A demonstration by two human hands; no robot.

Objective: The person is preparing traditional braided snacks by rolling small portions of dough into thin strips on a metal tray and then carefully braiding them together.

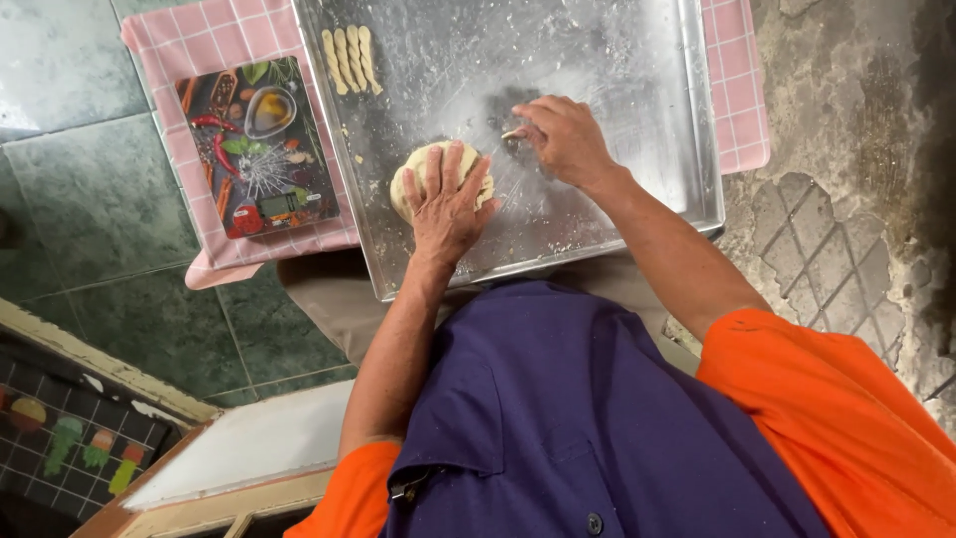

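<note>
While left hand (448, 204) presses dough (423, 169), colourful scale (257, 147) lies left.

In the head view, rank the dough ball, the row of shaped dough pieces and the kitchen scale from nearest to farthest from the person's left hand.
1. Dough ball: directly under the left hand, touching it, on the metal tray.
2. Kitchen scale: off the tray, on the pink checked cloth.
3. Shaped dough pieces: in a row at the tray's far corner.

The last two are fairly close.

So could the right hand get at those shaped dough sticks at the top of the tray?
Probably yes. The right hand is already over the tray, and only bare floured metal lies between it and the dough sticks.
</note>
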